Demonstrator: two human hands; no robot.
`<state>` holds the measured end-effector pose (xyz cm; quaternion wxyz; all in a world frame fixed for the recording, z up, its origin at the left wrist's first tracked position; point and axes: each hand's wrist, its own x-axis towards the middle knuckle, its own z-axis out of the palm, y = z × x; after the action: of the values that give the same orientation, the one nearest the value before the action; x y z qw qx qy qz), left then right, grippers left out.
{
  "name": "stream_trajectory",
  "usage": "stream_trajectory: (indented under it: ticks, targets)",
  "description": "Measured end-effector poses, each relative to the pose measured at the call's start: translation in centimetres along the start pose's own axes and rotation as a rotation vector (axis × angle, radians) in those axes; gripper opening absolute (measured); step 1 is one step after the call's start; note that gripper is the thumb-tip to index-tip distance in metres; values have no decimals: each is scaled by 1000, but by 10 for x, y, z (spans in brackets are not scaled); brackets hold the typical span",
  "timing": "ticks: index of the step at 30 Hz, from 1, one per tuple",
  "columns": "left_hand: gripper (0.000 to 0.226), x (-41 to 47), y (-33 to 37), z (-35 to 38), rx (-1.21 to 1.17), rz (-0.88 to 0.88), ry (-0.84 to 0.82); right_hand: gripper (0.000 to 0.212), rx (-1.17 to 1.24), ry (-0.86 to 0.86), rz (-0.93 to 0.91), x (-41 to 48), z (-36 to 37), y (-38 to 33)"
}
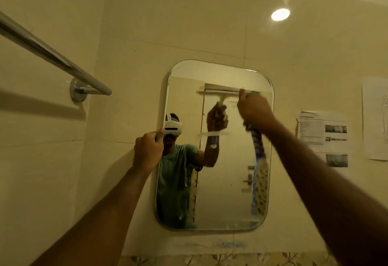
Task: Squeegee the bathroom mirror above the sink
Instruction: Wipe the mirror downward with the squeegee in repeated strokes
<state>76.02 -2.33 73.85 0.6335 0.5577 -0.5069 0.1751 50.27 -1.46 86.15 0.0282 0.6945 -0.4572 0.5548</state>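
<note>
Head view: rounded mirror (214, 146) on tiled wall, streaked, squeegee (225, 92) pressed flat near its top. Right hand (255, 108) raised, fist closed round squeegee handle, blue cloth (259, 146) dangling beneath. Left hand (149, 147) pinching mirror's left edge. Towel rail (52, 55) well left.

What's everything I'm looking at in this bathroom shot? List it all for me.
mirror: one, rounded corners, on the cream tiled wall, centre.
squeegee: one, pale, blade against the mirror's upper part.
striped cloth: one, blue and white, hanging below the right hand.
towel rail: one, chrome, left wall.
paper sheets: at least two, white, stuck to the wall right of the mirror.
ceiling light: one, lit, upper right.
left hand: gripping the mirror's left edge.
right hand: closed on the squeegee.
</note>
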Motion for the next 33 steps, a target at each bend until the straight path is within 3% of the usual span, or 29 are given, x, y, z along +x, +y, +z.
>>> stream_trajectory:
  ticks: [5, 10, 15, 24, 33]
  targets:
    - [55, 1, -4, 2, -16, 27, -1, 24, 1, 3, 41, 50, -13, -20]
    - [52, 0, -3, 1, -28, 13, 11, 40, 104, -43, 88, -42, 40, 32]
    - [52, -2, 4, -4, -8, -4, -8, 53, -55, -78, 137, -121, 66, 64]
    - [50, -2, 2, -3, -43, -11, -11, 48, 107, 15, 86, -38, 28, 27]
    - [50, -9, -1, 5, -64, -17, 78, 49, -74, -86, 65, -187, 97, 105]
